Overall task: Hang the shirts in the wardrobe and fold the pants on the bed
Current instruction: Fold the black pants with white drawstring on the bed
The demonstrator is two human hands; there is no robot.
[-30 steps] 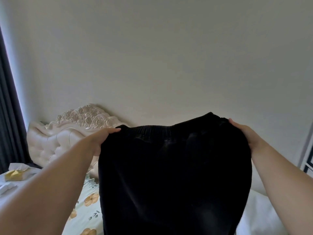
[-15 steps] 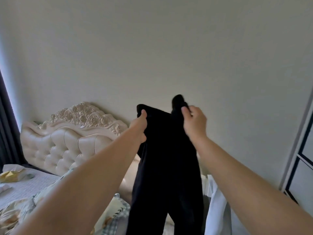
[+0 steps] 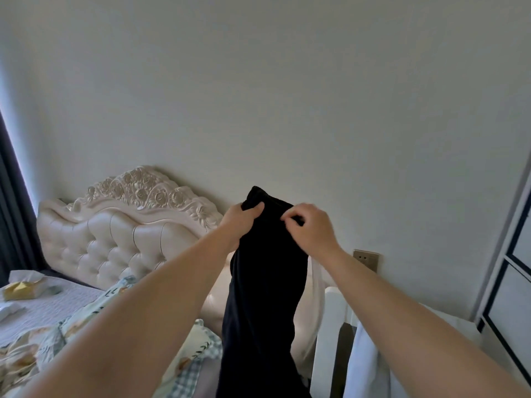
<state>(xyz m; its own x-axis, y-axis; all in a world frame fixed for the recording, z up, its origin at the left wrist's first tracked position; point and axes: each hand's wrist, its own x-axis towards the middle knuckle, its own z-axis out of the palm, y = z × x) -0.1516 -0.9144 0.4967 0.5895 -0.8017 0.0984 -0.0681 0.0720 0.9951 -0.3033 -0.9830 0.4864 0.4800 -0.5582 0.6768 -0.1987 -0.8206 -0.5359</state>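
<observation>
Overhead, the black pants [image 3: 263, 288] are held up above the bed's [image 3: 43, 308] right edge, their top gripped by the left hand [image 3: 240, 225] and pinched by the right hand [image 3: 310, 228], legs hanging down.

We see plain black pants [image 3: 264, 282] against a pale grey wall [image 3: 287, 96]. The headboard [image 3: 115, 231] is cream with carved roses; the quilt [image 3: 86, 317] shows orange flowers, green leaves and blue-grey checks. At the left edge of the bed [image 3: 51, 308], a yellow tissue pack [image 3: 21, 288].
</observation>
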